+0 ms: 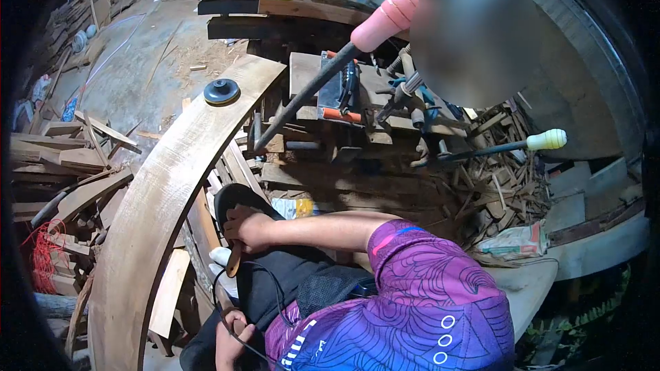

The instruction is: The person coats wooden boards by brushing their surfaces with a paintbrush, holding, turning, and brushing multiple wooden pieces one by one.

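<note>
Your right hand (247,229), left of centre in the frame, has its grip closed on a brown handle (234,260). Your left hand (237,328) is below, near the bottom edge, beside a black cord (215,290) (I cannot tell whether that grip is closed). A curved plank (155,196) sweeps down the frame's left, carrying a black disc (221,91).

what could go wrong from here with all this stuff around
The black disc sits on the curved board with no clamp visible, so a knock might send it off. The right hand grips a wooden handle close to a leg; a slip could hurt it. The black cord beside the left hand might snag.
</note>
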The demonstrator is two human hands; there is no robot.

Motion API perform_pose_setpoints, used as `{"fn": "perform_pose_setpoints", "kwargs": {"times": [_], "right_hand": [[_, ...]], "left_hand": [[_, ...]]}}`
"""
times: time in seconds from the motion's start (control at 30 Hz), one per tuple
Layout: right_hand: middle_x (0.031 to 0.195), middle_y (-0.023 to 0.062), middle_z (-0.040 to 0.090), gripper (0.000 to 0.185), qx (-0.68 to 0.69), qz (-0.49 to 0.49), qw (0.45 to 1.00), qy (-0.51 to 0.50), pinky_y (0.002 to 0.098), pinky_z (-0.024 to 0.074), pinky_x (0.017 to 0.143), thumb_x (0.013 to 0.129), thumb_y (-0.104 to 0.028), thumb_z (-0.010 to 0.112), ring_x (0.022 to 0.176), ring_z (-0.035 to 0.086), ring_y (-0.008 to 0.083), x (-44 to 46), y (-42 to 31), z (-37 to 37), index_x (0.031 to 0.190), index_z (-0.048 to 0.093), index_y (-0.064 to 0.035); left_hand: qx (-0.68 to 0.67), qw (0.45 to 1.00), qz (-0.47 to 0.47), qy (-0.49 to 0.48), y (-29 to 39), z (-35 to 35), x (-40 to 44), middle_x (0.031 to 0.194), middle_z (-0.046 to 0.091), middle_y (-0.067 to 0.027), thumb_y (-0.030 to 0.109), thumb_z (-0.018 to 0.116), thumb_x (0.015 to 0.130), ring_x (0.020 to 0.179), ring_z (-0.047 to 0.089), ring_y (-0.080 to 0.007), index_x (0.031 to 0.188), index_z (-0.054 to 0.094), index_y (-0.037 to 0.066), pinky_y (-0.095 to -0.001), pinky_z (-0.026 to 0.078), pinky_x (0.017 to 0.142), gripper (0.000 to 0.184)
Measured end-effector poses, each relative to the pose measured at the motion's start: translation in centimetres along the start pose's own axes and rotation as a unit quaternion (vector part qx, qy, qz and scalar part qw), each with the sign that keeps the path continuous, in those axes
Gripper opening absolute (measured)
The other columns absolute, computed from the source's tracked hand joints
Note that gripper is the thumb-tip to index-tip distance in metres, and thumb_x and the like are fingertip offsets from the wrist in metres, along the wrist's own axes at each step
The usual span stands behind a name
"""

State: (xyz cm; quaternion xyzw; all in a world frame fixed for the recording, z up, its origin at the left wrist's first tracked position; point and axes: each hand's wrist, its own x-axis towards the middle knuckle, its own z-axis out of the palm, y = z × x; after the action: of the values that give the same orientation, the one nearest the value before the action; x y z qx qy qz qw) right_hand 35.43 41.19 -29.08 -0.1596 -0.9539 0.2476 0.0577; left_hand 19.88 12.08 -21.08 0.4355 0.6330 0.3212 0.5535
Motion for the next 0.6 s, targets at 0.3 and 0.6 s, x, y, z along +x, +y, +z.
{"fn": "perform_pose_setpoints", "kwargs": {"times": [0.3, 0.6], "right_hand": [[0.104, 0.0109, 0.068, 0.036, -0.066, 0.02, 0.996, -0.059, 0.0445, 0.0449, 0.097, 0.065, -0.026, 0.073, 0.106, 0.06, 0.0343, -0.1, -2.9, -2.9, 0.099, 0.072, -0.0152], [0.093, 0.0067, 0.065, 0.029, -0.02, -0.083, 0.995, 0.044, 0.0451, 0.0456, 0.089, 0.062, -0.01, 0.069, 0.096, 0.057, 0.0328, 0.6, -2.8, -1.7, 0.091, 0.069, -0.0146]], "left_hand": [[-0.009, 0.996, -0.06, 0.072, -2.3, -1.6, -0.4, 0.119, 0.064, -0.0123, 0.026, 0.071, 0.086, 0.109, 0.062, -0.0231, 0.123, 0.057, -0.002, -0.0387, 0.047, 0.1, 0.048], [0.305, 0.931, 0.202, -0.008, -11.3, -8.7, 12.5, 0.118, 0.054, -0.0197, -0.001, 0.064, 0.073, 0.117, 0.049, -0.0371, 0.1, 0.063, 0.002, -0.0424, 0.043, 0.101, 0.028]]}}
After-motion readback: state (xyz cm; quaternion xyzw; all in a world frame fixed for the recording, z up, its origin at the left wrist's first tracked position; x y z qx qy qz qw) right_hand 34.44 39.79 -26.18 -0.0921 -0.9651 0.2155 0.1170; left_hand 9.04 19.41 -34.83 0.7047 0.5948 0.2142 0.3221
